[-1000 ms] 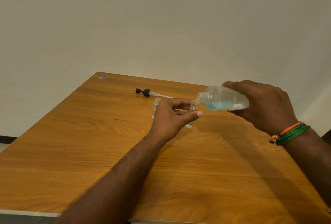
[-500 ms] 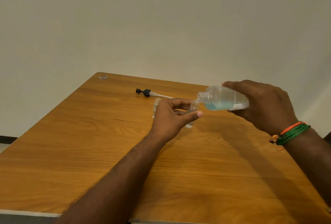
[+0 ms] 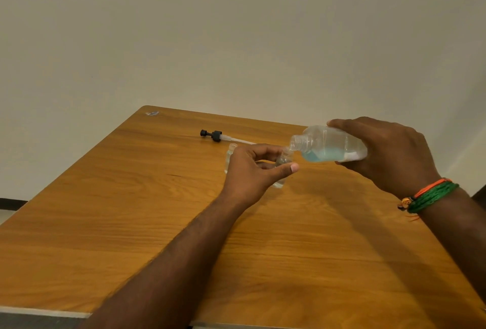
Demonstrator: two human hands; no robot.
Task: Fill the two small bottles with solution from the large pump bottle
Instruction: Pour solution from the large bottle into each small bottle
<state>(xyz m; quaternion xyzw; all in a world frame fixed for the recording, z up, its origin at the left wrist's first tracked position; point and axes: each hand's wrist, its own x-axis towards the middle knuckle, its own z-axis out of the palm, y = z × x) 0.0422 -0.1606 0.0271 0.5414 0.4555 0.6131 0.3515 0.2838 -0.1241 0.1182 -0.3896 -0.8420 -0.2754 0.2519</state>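
Large bottle [image 3: 328, 144] clear plastic, pump off, under half full of blue solution pooled at low side; likely light, thin-walled, squeezable, maybe slick if wet. Best held round mid-body to base, as now. Tipped near horizontal, open neck pointing left, mouth touching or just above mouth of small bottle 1 [image 3: 282, 168]; contact not resolvable. No stream visible at neck.

Small bottle 1 clear, rigid-looking, very light, easy to tip; looks to stand on table [image 3: 131, 210], just left of and below large bottle's neck. Best pinched at body below neck, mouth left free. Fill level unreadable.

Small bottle 2 [image 3: 231, 156] further left of large bottle, mostly hidden behind left hand, upright, looks empty but not certain.

Pump head with dip tube [image 3: 214, 135] lying on table, left of and beyond large bottle, well apart.

Right hand [image 3: 386, 155]: wrapped round large bottle's base end, fingers over top, wrist raised, thread bands [image 3: 431, 194] at wrist.

Left hand [image 3: 252, 171]: forearm reaching forward, thumb and fingers curled, pinching small bottle 1 to steady.
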